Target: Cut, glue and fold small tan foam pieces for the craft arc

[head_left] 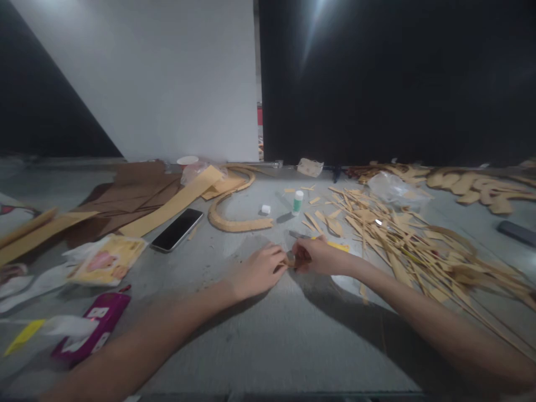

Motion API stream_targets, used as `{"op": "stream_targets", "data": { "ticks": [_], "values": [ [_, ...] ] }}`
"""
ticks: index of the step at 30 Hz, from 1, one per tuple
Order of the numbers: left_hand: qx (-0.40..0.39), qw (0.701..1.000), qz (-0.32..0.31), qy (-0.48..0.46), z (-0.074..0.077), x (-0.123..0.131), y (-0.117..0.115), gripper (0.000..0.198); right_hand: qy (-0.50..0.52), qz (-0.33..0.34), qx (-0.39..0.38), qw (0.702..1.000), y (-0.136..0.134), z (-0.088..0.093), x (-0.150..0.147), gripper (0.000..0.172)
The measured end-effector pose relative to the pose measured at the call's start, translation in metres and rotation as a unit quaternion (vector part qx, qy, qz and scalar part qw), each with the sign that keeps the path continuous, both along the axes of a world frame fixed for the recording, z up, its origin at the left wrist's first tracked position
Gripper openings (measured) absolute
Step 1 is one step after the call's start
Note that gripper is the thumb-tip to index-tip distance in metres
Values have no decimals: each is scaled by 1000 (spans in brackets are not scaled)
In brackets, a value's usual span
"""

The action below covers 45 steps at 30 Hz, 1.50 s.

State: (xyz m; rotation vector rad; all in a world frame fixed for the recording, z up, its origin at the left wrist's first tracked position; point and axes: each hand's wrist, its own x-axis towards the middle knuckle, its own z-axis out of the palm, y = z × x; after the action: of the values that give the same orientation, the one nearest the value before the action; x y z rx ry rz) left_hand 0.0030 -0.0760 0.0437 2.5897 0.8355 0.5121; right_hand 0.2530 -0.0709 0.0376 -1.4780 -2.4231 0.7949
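Observation:
Close together over the grey table, my left hand (260, 270) and my right hand (318, 255) pinch a small brown piece (291, 263) between their fingertips. The fingers hide most of it, so its exact kind cannot be made out. Just behind my right hand lies a yellow object (338, 245), partly covered by the hand. A glue stick (297, 204) with a green label stands upright beyond my hands, and its white cap (265, 209) lies to the left of it. A curved tan strip (240, 225) bends around behind my left hand.
Many thin tan offcuts (397, 240) spread over the right side. A phone (178, 230), brown sheets (129, 192), a tissue pack (109, 261) and a purple case (94, 329) lie at left. Dark and white panels (167, 78) rise behind the table.

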Motion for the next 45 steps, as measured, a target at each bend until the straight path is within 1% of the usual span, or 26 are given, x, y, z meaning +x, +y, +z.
{"op": "stream_targets", "data": {
  "ticks": [2,5,8,10,13,17,22,23,26,27,28,29,31,32,37,45],
  "values": [
    [-16,1000,15,-5,2,0,-1,9,-2,-3,-16,1000,0,3,-1,33],
    [-28,999,32,-13,1,1,-1,18,-2,-5,-31,999,1,6,-2,25],
    [-28,999,34,-21,-2,3,0,21,-4,-4,-32,999,1,7,-2,19],
    [-26,999,31,-21,-3,3,1,20,-6,0,-17,1000,0,6,-2,17],
    [-18,1000,23,-8,-3,3,2,18,-8,17,28,999,-2,5,-1,16],
    [-4,1000,0,3,-4,2,2,20,-4,41,73,997,-6,3,-2,18],
    [-28,1000,0,-2,-3,3,3,9,14,34,54,998,-11,1,-3,17],
    [-39,999,3,-5,-2,2,3,9,14,32,54,998,-12,1,-3,19],
    [-67,997,17,-23,0,1,5,12,18,22,72,997,-16,4,-2,37],
    [-75,997,20,-28,0,0,5,13,20,16,77,997,-17,6,-1,40],
    [-83,996,24,-32,-1,-1,6,14,21,12,79,997,-17,9,0,38],
    [-93,995,26,-38,-1,-1,7,15,22,10,79,997,-18,11,1,31],
    [-117,992,26,-50,-3,-2,8,18,24,12,71,997,-19,16,3,15],
    [-127,990,24,-56,-3,-3,9,19,27,14,67,997,-19,18,4,12],
    [-144,986,21,-76,-2,-2,10,22,71,13,43,996,-17,21,7,18],
    [-160,983,14,-91,0,-1,9,24,164,23,-27,986,-10,18,10,15]
  ]
}}
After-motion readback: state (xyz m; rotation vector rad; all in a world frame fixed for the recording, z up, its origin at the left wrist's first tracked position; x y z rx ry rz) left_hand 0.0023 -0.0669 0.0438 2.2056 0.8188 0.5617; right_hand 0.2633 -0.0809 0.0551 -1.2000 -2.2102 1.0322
